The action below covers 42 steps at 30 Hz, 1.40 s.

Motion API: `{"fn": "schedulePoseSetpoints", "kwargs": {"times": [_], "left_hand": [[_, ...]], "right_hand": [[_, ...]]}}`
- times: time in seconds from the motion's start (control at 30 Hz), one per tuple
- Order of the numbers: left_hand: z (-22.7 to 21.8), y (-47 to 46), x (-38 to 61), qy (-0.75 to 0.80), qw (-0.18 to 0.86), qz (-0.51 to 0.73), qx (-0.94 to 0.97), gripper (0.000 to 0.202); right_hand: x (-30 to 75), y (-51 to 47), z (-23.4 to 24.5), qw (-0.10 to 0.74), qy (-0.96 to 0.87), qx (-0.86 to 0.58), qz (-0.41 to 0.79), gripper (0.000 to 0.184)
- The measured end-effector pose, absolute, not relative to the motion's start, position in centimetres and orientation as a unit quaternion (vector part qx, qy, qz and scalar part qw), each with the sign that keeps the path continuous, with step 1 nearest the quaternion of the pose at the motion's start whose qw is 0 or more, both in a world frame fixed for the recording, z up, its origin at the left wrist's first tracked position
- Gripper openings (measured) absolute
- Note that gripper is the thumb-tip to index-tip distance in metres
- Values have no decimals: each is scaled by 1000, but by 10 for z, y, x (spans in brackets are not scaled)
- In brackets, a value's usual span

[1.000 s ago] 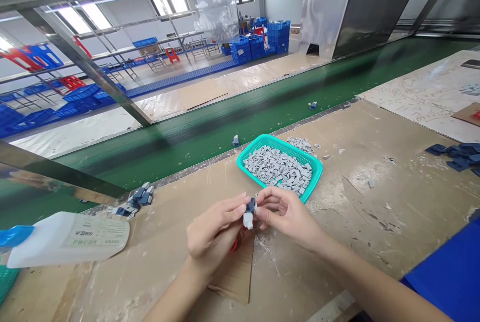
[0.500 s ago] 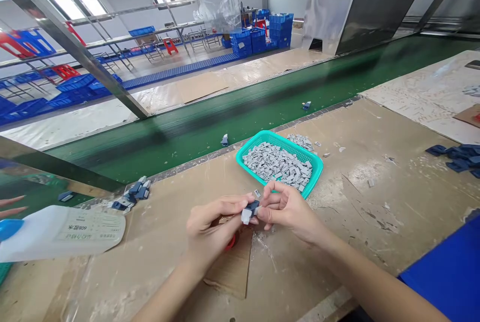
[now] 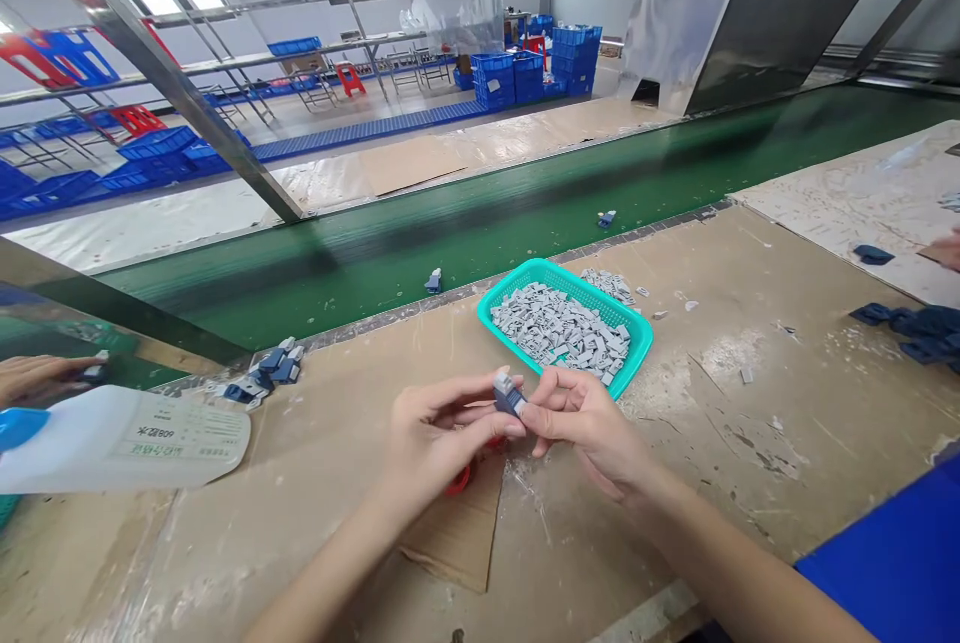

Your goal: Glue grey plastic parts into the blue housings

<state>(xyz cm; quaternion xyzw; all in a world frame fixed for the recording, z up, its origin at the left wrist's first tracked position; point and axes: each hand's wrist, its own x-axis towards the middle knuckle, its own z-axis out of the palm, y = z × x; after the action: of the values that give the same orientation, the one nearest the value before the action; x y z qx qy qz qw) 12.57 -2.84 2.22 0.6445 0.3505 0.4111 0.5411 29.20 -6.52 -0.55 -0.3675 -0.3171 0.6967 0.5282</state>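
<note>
Between my hands is a small dark blue and light grey plastic part (image 3: 510,397), its grey end tilted up. My left hand (image 3: 442,428) pinches it from the left with thumb and fingers. On the other side, my right hand (image 3: 581,421) has its thumb and fingertips closed on the part's lower end. Just beyond them stands a turquoise basket (image 3: 640,355) full of small grey plastic pieces (image 3: 555,323). A red round object (image 3: 459,481), mostly hidden by my left hand, sits on a cardboard piece (image 3: 450,548) beneath.
A green conveyor belt (image 3: 375,253) runs behind the table, carrying a few blue-grey parts. At left lie a white glue bottle (image 3: 180,438), a pile of parts (image 3: 270,373) and another person's hand (image 3: 37,375). Dark blue pieces (image 3: 926,328) are heaped at right.
The part in my hands has been turned so that its grey end points up. Parts on the belt have shifted left. At far left, another person's hand now holds a small part.
</note>
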Motion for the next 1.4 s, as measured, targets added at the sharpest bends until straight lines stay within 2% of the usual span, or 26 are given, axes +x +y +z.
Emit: {"fn": "schedulePoseSetpoints", "kwargs": {"times": [0.1,0.23,0.33,0.4,0.47,0.6,0.7,0.83,1.0,1.2,1.4], "left_hand": [[26,-26,128,353,613,364,605,37],[26,-18,125,359,597,370,615,32],[21,-7,113,382,579,398,601,27],[14,8,100,395,562,426,588,23],[4,31,82,436,502,443,601,21],[-12,95,37,596,256,384,657,28],[-19,142,10,656,182,329,654,31],[-32,181,0,699,100,260,659,40],[-48,197,9,699,69,199,683,45],[-44,186,23,684,17,203,700,42],[-44,173,35,669,6,180,721,34]], "right_hand": [[292,-64,2,533,-335,-391,671,21],[300,-64,10,531,-413,-418,611,29],[313,-60,8,567,-435,-525,462,25],[323,-55,1,561,-437,-613,344,22],[332,-49,-10,507,-473,-683,231,20],[342,-41,-30,353,-600,-712,92,22],[345,-38,-39,290,-637,-711,75,24],[350,-35,-41,273,-640,-714,80,24],[352,-24,-38,260,-645,-714,84,25],[337,-9,-37,223,-686,-687,90,26],[326,-3,-36,179,-670,-716,78,5]]}}
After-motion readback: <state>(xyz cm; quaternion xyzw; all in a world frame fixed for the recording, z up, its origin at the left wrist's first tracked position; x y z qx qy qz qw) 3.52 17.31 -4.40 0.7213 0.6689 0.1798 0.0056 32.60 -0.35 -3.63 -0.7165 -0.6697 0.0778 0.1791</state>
